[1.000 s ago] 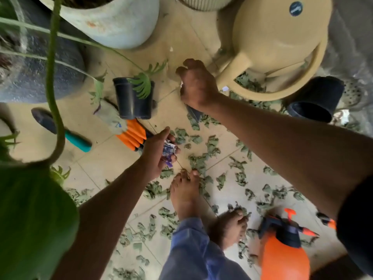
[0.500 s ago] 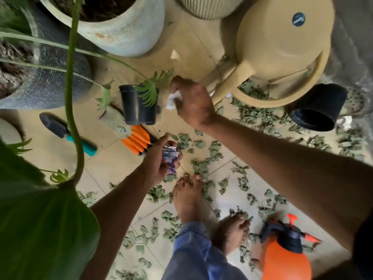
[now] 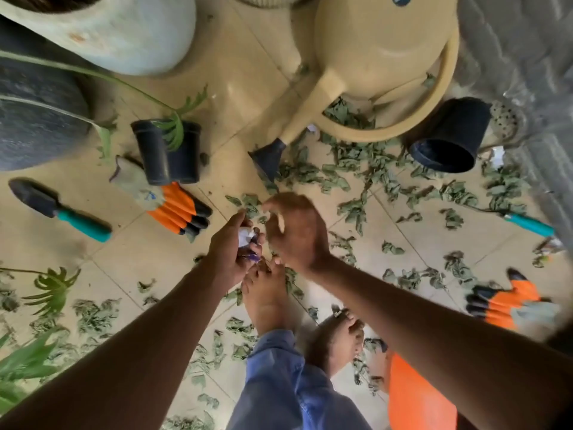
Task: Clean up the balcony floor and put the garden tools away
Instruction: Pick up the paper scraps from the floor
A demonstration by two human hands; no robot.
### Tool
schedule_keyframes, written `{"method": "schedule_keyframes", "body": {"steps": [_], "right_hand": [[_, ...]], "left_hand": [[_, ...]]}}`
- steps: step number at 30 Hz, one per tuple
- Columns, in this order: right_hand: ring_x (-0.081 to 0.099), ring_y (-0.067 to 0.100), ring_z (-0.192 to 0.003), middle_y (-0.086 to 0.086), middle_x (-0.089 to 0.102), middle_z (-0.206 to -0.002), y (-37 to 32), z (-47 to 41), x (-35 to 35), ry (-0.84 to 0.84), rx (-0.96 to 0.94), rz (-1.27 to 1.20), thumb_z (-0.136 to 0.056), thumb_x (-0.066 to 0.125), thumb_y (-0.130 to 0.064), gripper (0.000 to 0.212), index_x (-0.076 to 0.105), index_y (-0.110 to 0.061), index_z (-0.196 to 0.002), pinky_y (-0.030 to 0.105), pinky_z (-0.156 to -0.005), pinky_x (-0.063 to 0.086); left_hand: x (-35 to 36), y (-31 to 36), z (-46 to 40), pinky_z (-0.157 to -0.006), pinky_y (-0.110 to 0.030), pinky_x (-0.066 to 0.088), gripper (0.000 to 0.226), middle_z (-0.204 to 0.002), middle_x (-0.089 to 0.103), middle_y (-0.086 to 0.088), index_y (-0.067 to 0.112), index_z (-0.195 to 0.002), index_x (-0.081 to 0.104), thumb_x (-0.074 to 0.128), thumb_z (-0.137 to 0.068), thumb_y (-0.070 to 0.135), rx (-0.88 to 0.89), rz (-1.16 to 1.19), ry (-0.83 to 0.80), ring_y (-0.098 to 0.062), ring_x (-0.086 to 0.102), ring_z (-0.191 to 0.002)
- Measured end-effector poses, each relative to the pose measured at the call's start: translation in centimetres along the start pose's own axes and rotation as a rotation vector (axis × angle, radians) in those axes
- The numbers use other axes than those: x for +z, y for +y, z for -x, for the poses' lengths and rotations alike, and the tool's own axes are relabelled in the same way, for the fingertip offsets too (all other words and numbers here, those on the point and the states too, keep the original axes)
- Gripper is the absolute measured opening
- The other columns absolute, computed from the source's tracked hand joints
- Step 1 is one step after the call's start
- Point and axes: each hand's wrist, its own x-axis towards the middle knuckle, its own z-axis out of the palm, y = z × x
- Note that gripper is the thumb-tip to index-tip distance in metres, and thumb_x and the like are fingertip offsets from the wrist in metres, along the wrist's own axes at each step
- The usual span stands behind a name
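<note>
Left grip (image 3: 235, 246) pinched crumpled scraps (image 3: 246, 237); right grip (image 3: 294, 228) hovered relaxed, holding nothing. I counted two black pots (image 3: 167, 153), two orange gloves (image 3: 176, 209), leaves (image 3: 356, 178) everywhere.

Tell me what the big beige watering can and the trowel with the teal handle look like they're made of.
Beige watering can: probably moulded plastic, given its smooth, even, softly shiny body. Trowel: dark matte blade, metal or plastic, hard to tell; the teal handle looks like smooth plastic or rubber.
</note>
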Motion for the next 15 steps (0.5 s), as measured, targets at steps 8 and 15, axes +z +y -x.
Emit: {"method": "schedule_keyframes", "body": {"steps": [8, 15], "right_hand": [[0.027, 0.051, -0.146, 0.032, 0.027, -0.159, 8.4, -8.4, 0.2, -0.080, 0.103, 0.574, -0.093, 0.055, -0.044, 0.073, 0.031, -0.015, -0.156, 0.060, -0.116, 0.031], [0.035, 0.044, -0.142, 0.019, 0.039, -0.154, 8.3, -12.0, -0.2, -0.141, 0.162, 0.599, -0.097, 0.047, -0.042, 0.068, 0.029, -0.013, -0.156, 0.062, -0.116, 0.028]], "left_hand": [[1.0, -0.8, -1.0, -0.040, -0.015, 0.036, 0.031, -0.060, 0.055, -0.012, 0.015, -0.083, 0.048, 0.055, -0.105, 0.035, -0.015, -0.133, -0.088, -0.017, 0.037, -0.062], [0.2, -0.3, -2.2, -0.043, -0.017, 0.034, 0.031, -0.060, 0.059, -0.010, 0.014, -0.085, 0.052, 0.061, -0.102, 0.039, 0.001, -0.211, -0.086, -0.018, 0.042, -0.067]]}}
